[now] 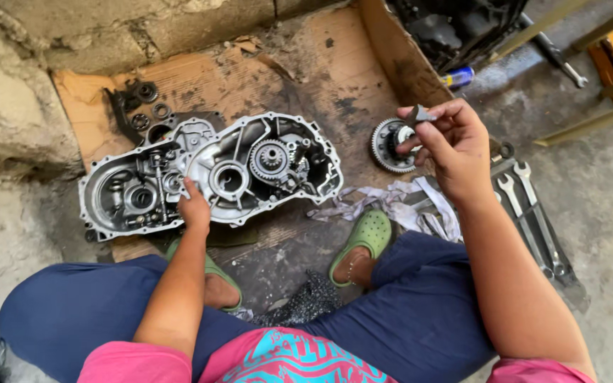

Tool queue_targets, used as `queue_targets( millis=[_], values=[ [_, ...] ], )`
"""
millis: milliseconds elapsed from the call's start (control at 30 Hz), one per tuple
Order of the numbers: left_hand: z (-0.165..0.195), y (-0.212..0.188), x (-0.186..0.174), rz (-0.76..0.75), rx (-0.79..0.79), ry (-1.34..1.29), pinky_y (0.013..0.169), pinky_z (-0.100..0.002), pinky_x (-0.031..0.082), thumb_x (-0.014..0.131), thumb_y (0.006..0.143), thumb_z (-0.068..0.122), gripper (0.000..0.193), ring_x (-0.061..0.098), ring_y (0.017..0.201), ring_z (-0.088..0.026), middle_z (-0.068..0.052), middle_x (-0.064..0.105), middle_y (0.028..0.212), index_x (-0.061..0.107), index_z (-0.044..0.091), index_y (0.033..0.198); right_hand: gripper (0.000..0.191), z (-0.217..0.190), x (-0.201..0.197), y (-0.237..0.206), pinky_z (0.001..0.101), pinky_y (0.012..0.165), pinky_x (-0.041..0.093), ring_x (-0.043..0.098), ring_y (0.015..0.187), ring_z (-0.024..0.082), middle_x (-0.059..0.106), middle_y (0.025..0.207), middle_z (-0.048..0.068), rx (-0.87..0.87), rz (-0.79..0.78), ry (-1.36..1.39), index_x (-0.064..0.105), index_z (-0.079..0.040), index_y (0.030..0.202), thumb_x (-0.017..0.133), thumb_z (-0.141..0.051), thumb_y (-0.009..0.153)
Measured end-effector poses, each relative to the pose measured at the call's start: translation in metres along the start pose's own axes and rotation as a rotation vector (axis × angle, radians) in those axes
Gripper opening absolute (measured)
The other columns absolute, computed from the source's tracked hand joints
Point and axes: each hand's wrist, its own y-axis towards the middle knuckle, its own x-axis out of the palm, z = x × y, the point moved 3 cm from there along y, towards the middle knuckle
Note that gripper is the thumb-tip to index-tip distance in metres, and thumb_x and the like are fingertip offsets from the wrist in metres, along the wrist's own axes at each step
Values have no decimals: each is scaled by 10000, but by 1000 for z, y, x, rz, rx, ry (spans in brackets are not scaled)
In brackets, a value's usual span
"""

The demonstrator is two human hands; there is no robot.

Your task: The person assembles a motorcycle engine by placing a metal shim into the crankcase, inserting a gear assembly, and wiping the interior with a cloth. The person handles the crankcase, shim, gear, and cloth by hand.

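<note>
blue knees at bottom. left hand (194,207) fingers press on open metal engine case (211,174), mid-left. right hand (452,145) pinches small dark part (420,113), upper right. gears sit inside; toothed wheel (390,145) lies out.

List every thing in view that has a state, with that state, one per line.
engine case: open, lying flat on cardboard, gears exposed.
left hand: resting on the case rim, holding nothing that shows.
right hand: raised, fingers pinched.
small dark part: held in the right fingertips.
toothed gear wheel: loose on the cardboard, flat.
wrenches: lying side by side on the ground.
rag: crumpled.
</note>
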Motion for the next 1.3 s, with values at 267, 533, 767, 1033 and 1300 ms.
queue_targets(
  millis=[267, 533, 767, 1033, 1300],
  values=[
    [-10, 7, -6, 69, -35, 169, 1018, -511, 467, 406, 1021, 685, 832, 601, 1167, -511, -347, 647, 1228, 641, -86, 1229, 222, 10, 55, 13, 229, 744, 555, 729, 965, 177, 670, 1349, 180, 33, -171, -69, 552, -30, 1159, 672, 74, 1004],
    [16, -20, -25, 224, 304, 475, 931, -605, 450, 557, 1034, 443, 510, 544, 1240, -434, -217, 562, 1350, 526, 58, 1367, 382, 20, 93, 43, 227, 716, 567, 734, 963, 159, 681, 1297, 129, -4, -160, -270, 579, -12, 1347, 668, 40, 980],
    [55, -21, -11, 296, 696, 485, 1068, -587, 360, 710, 945, 375, 547, 459, 1327, -420, -211, 524, 1443, 563, 11, 1326, 358, -1, 88, 37, 301, 916, 622, 743, 1068, 205, 667, 1354, 154, -145, -188, -184, 590, -3, 1334, 646, 67, 988],
    [228, -131, 20, -738, 742, -289, 866, -306, 566, 713, 960, 183, 276, 717, 989, -151, -55, 754, 1074, 682, 42, 1196, 361, -16, 78, 12, 333, 939, 581, 580, 1121, 187, 530, 1356, 148, -383, -72, -212, 639, -6, 1288, 766, 24, 952],
    [340, -231, -12, -965, 860, -515, 808, -267, 569, 791, 881, 63, 330, 711, 948, -113, -41, 746, 1063, 695, 42, 1196, 361, -23, 60, 4, 350, 1094, 528, 610, 1283, 209, 616, 1350, 110, -304, -42, -27, 608, 2, 1313, 733, -8, 975]
  ],
)
